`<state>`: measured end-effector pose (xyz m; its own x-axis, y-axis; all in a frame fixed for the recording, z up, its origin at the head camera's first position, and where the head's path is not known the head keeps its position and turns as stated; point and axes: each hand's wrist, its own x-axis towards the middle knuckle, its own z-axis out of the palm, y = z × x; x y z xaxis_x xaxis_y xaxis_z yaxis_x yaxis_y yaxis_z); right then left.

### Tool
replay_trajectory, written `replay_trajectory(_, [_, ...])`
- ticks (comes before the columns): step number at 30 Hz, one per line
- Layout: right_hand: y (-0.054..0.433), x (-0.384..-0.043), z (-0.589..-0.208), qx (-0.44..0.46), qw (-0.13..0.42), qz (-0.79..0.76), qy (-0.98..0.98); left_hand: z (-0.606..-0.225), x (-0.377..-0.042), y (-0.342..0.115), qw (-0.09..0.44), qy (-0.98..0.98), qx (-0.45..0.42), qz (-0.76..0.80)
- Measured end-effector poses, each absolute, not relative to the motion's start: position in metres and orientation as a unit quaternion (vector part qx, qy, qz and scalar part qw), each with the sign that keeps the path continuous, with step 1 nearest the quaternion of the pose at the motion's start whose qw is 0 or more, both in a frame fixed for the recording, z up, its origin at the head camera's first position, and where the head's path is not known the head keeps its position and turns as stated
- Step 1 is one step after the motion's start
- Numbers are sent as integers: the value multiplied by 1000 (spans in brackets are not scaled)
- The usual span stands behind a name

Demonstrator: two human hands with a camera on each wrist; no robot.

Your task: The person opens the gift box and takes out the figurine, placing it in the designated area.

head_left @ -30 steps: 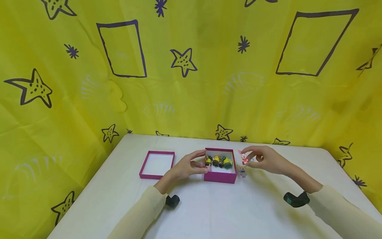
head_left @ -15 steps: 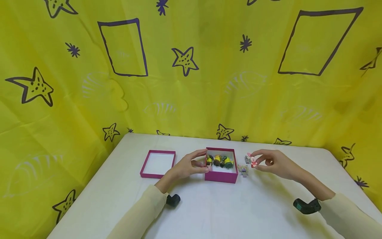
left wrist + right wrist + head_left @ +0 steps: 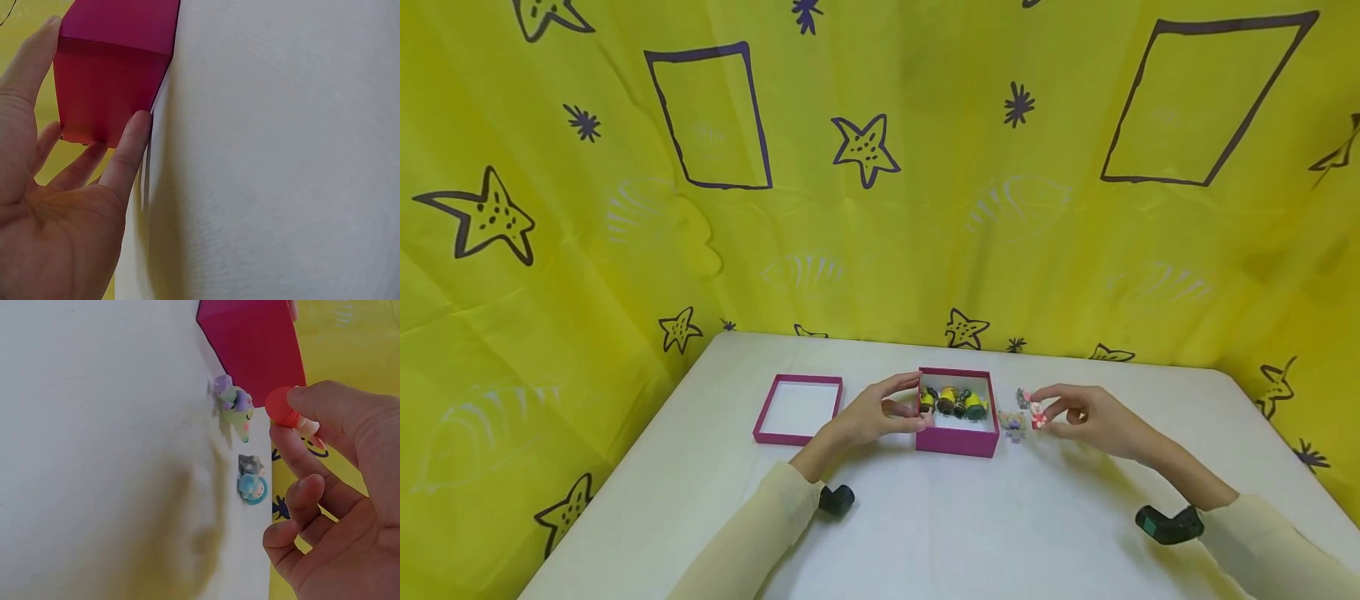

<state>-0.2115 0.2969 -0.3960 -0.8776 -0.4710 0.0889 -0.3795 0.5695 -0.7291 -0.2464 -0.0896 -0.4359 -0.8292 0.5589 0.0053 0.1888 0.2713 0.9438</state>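
My right hand [image 3: 1097, 419] pinches a small pink-and-white figurine [image 3: 1037, 415] with a red body, just above the table right of the box. Its round red underside [image 3: 280, 407] faces the right wrist camera. A pale green and purple figurine [image 3: 234, 407] stands close to the box, and a blue and grey figurine [image 3: 252, 481] sits behind it. My left hand [image 3: 872, 414] holds the left side of the magenta box [image 3: 957, 442], thumb at the near corner and fingers toward the far one. Inside lie several yellow and dark green figurines [image 3: 950, 398].
The box's lid [image 3: 772, 437], magenta with a white inside, lies upturned at the left on the white table [image 3: 880, 525]. A yellow curtain [image 3: 925, 242] with drawn stars hangs behind the table's back edge.
My right hand has carried the pink-and-white figurine rightward away from the box, then slightly lower. The left hand stays on the box.
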Motion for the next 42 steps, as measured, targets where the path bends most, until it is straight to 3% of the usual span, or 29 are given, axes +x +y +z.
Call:
replay_trajectory(18, [300, -214, -424, -230, 86, -412, 878, -436, -246, -89, 162, 787, 235, 547])
replay_trajectory(42, [303, -215, -431, -216, 109, -428, 871, -436, -245, -89, 160, 784, 239, 550])
